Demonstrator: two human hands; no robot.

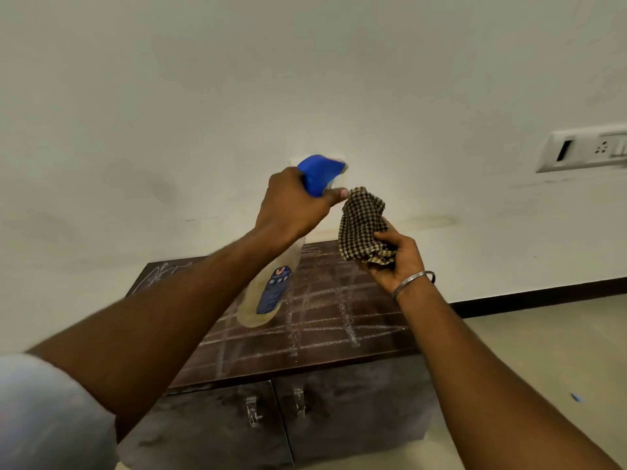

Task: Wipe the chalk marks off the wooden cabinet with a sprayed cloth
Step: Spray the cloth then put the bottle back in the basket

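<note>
Cloth (363,222): checked, bunched, raised above the cabinet, beside the spray nozzle.
Right hand (395,259): fingers curled, clutching the cloth.
Left hand (294,202): wrapped around a spray bottle (268,293), blue head aimed at the cloth.
Cabinet (322,320): dark wood top, crossed with chalk marks (342,300).

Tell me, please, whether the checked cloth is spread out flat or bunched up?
Bunched up: the cloth is crumpled in the right hand, held above the cabinet, not laid flat.
</note>
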